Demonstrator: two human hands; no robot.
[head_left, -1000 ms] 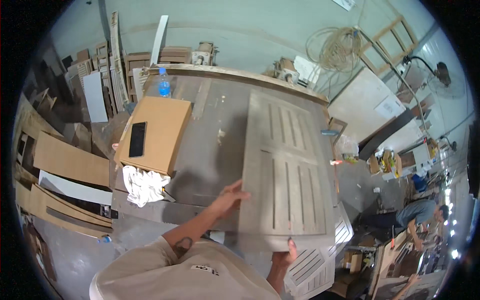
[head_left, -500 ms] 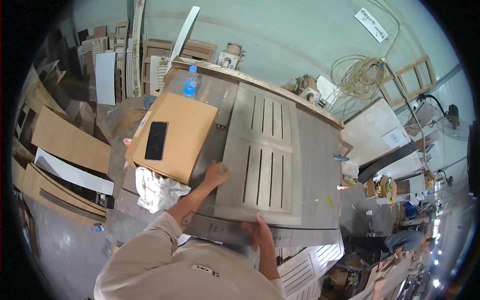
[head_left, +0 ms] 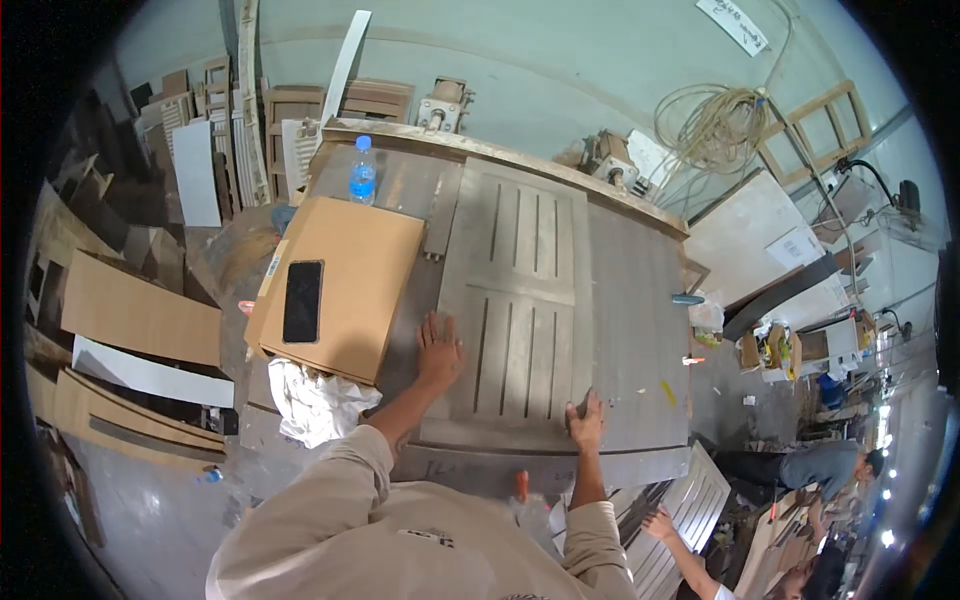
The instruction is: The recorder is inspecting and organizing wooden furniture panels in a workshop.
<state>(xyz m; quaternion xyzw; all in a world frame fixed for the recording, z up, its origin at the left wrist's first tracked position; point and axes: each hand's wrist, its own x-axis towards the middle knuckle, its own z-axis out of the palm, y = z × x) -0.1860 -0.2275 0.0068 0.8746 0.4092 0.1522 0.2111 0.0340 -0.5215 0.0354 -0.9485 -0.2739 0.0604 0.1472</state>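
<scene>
A grey slatted door panel [head_left: 525, 285] with two sections of long dark slots lies flat on the workbench [head_left: 637, 330]. My left hand [head_left: 438, 350] lies on its left edge, fingers stretched out and slightly spread. At the near right corner of the panel, my right hand [head_left: 587, 420] rests with thumb and fingers apart. Neither hand visibly holds anything. Left of the panel sits a brown cardboard box [head_left: 365, 255] with a black phone [head_left: 303, 300] on top. Crumpled white wrapping [head_left: 318, 400] sticks out below the box.
A water bottle [head_left: 362, 172] stands behind the box. A wooden rail [head_left: 520, 165] runs along the bench's far side. Another person's hand [head_left: 660, 524] is by a second slatted panel [head_left: 690, 510] at lower right. A person in grey [head_left: 825, 468] bends farther off. Boards [head_left: 140, 310] stand left.
My right hand has moved from the panel's near edge to its near right corner. My left hand has flattened onto the left edge. A co-worker's arm has appeared at lower right.
</scene>
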